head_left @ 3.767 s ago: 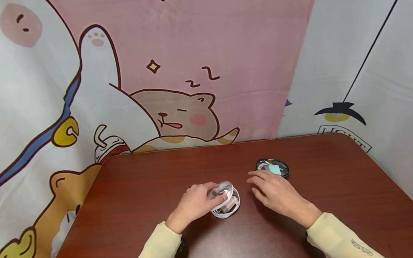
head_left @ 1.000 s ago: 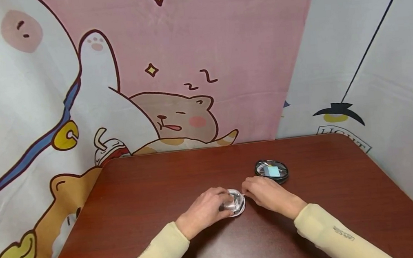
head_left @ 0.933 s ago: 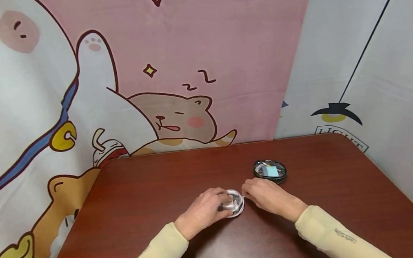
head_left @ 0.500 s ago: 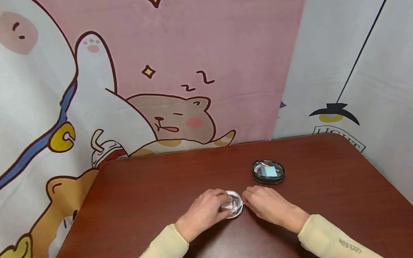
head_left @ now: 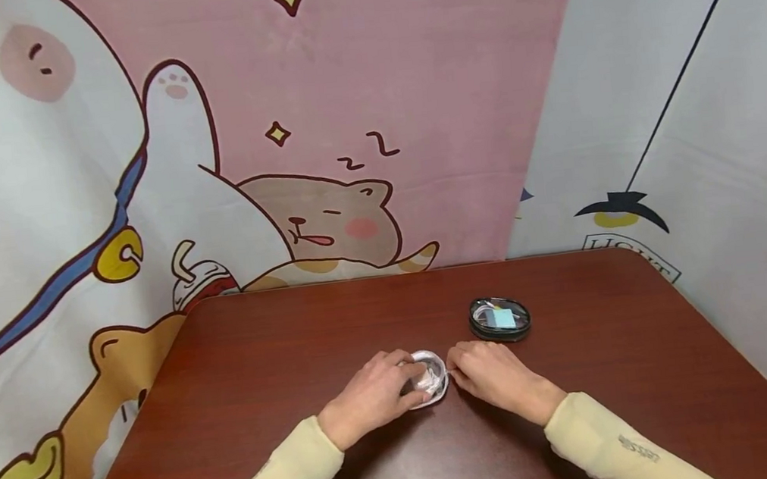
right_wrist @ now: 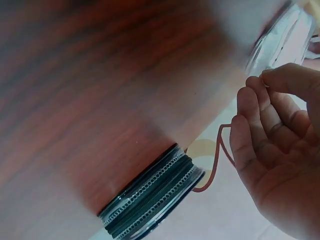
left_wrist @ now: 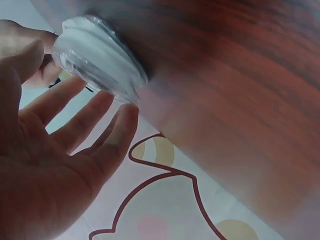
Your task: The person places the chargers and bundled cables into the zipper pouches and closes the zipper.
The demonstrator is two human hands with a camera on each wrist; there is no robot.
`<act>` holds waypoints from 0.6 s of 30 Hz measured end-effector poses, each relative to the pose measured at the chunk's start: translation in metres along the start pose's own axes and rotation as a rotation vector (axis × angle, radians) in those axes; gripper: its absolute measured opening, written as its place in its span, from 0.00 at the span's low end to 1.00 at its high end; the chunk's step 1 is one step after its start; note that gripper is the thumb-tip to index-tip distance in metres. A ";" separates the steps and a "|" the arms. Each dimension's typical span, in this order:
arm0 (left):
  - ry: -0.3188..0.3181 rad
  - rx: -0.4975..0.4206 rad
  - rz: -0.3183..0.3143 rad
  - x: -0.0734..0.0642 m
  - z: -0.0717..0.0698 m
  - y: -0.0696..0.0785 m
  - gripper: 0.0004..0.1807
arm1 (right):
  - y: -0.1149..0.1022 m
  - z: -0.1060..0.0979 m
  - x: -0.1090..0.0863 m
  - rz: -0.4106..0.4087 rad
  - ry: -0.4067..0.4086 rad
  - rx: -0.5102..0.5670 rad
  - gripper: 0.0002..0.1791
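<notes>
A small round clear zip pouch with white trim (head_left: pixel 435 378) lies on the table, something pale inside it. My left hand (head_left: pixel 373 394) holds it from the left, thumb on the near side and fingers on the far side. In the left wrist view those fingertips touch the rim of the pouch (left_wrist: pixel 97 57). At its right edge my right hand (head_left: pixel 499 381) pinches a tiny part, likely the zipper pull, between thumb and forefinger. The right wrist view shows this pinch against the clear pouch (right_wrist: pixel 285 42); the pinched part itself is mostly hidden.
Beyond my right hand lies a similar clear pouch with black zip trim (head_left: pixel 500 319), holding a cable and a light blue piece. The brown table (head_left: pixel 308 322) ends at a cartoon-printed cloth (head_left: pixel 454 111).
Earlier the left hand held the clear lid raised above the white rim, with the right hand apart. Now the lid is down, and the pinching right hand has moved nearer me along the edge.
</notes>
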State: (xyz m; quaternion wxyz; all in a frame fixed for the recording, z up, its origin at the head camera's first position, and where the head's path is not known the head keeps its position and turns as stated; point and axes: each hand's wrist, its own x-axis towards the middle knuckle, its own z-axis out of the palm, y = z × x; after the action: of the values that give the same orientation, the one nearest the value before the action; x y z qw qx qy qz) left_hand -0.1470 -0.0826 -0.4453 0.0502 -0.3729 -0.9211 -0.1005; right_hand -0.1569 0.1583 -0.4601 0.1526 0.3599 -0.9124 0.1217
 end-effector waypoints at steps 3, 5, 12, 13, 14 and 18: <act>0.006 -0.022 0.041 -0.001 -0.003 -0.004 0.15 | 0.004 0.002 0.004 0.023 0.004 -0.009 0.10; 0.014 -0.044 0.083 -0.003 -0.004 -0.009 0.12 | 0.007 0.004 0.007 0.038 0.001 -0.008 0.10; -0.023 -0.019 0.264 -0.004 -0.004 -0.029 0.16 | 0.009 0.008 0.017 0.054 -0.037 -0.003 0.08; -0.045 -0.018 0.284 -0.004 -0.003 -0.031 0.18 | 0.009 0.008 0.018 0.054 -0.042 0.000 0.09; -0.068 -0.021 0.300 -0.004 -0.003 -0.033 0.20 | 0.008 0.008 0.019 0.054 -0.045 0.003 0.09; -0.132 -0.027 0.337 -0.003 -0.003 -0.036 0.23 | 0.007 0.008 0.021 0.059 -0.052 0.000 0.09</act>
State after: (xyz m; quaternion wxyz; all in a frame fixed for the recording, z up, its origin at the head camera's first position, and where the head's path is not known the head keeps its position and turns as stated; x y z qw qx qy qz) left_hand -0.1700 -0.1108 -0.4485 0.0007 -0.5282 -0.8455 -0.0786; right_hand -0.1777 0.1474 -0.4608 0.1253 0.3359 -0.9262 0.1166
